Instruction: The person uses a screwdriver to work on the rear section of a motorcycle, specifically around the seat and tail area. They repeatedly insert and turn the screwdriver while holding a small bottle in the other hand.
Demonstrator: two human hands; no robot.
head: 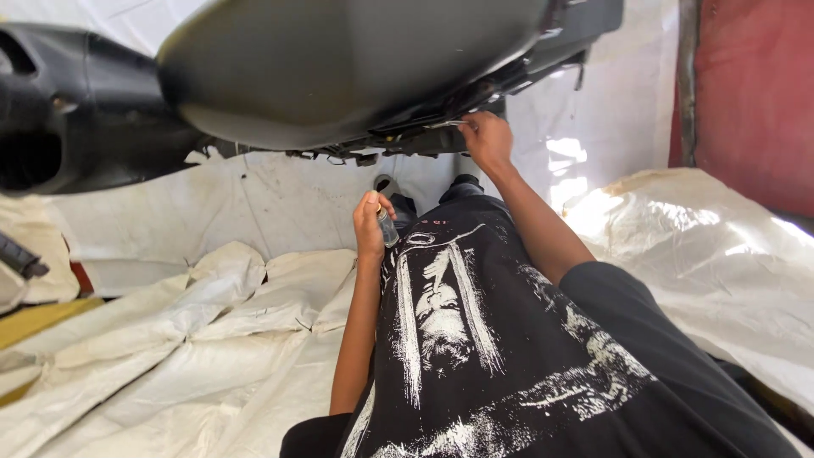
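Right hand [487, 140] pinching a slim metal tool under the scooter seat [339, 68], fastener work apparently underway; left hand [370, 225], closed on a small cylindrical part [387, 227], likely to supply it next.

scooter body [339, 68] cut off at top edge; right hand [487, 140] fingertips hidden under its underside.

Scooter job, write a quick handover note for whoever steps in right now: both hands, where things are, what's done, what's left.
Left hand: closed around a small clear bottle, held near the chest.
Right hand: raised to the underside of the black scooter body, fingers at a thin metal piece by the seat edge; grip unclear.
White sheeting covers the floor.
Done: cannot tell from this view.
Left: likely the work at that underside spot.
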